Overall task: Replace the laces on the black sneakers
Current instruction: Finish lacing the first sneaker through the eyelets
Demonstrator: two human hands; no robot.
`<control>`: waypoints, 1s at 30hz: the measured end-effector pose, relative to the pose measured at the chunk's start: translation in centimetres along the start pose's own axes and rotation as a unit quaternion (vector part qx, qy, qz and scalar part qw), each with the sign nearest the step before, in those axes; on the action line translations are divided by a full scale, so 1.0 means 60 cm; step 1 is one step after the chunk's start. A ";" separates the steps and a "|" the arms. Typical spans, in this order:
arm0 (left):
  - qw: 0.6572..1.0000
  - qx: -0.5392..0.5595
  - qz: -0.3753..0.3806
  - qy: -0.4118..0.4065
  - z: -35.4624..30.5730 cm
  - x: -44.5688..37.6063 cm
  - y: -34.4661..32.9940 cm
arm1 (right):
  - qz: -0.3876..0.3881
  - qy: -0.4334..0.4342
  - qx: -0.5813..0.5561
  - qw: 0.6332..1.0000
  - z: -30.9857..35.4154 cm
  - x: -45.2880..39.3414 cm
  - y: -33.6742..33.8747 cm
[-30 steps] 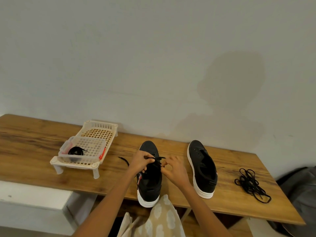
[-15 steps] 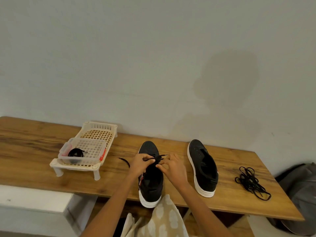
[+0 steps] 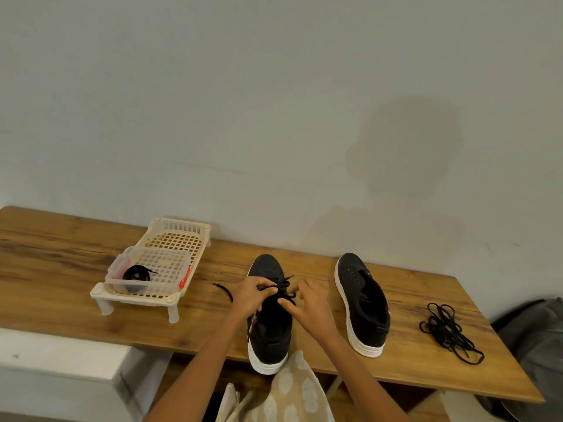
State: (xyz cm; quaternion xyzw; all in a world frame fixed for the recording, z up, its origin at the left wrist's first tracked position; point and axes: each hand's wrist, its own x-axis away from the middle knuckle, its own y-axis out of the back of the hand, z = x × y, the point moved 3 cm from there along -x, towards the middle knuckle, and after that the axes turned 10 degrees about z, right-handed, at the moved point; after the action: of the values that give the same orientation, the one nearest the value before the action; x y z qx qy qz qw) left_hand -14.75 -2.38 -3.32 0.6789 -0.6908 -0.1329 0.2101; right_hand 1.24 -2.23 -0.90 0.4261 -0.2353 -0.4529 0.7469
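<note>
Sneaker (image 3: 269, 327), lower centre of frame on table (image 3: 61, 269): left hand (image 3: 251, 295) pinching black lace (image 3: 281, 287), right hand (image 3: 307, 306), a second ago clear of the eyelets, now closed in pinching it too, suggesting threading under way; second sneaker (image 3: 364, 309) right of it unlaced.

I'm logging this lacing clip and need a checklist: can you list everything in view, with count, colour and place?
Table: one, brown wood, against the wall.
Left sneaker: one, black with white sole, table front, under both hands.
Lace: one, black, in that sneaker, end trailing left.
Right sneaker: one, black with white sole, unlaced, further right.
Loose laces: one tangle, black, table's right end.
Rack: one, cream, table's left.
Box: one, clear, on the rack.
Coiled lace: one, black, inside the box.
Bag: one, grey, far right.
Left hand: pinches the lace.
Right hand: pinches the lace.
</note>
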 end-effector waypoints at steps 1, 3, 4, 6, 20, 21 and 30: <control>1.000 -0.005 0.002 0.000 0.001 -0.001 0.001 | 0.006 0.002 -0.008 1.000 0.004 -0.005 0.005; 1.000 -0.009 0.006 -0.004 0.003 -0.003 0.004 | 0.046 0.032 0.018 0.998 0.014 -0.025 0.009; 1.000 -0.014 0.011 -0.011 0.001 -0.002 0.006 | 0.075 0.046 0.044 0.995 0.020 -0.036 0.008; 0.998 -0.047 0.015 -0.033 -0.007 0.001 0.008 | 0.129 0.042 0.068 0.988 0.027 -0.056 0.008; 0.835 0.540 -0.086 -0.065 -0.080 0.035 0.131 | 0.135 -0.075 -0.077 0.985 0.006 -0.066 -0.011; 0.813 0.565 -0.120 -0.069 -0.077 0.032 0.136 | 0.134 -0.077 -0.080 0.985 0.007 -0.065 -0.012; 0.978 -0.147 0.115 -0.090 -0.062 0.035 0.067 | 0.160 -0.079 -0.086 0.980 -0.002 -0.071 -0.008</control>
State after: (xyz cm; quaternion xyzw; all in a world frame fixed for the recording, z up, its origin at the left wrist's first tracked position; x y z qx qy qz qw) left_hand -16.56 -3.91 2.04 0.5417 -0.7536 -0.2685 0.2580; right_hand -0.93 1.44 -1.19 0.2795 -0.3189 -0.3784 0.8228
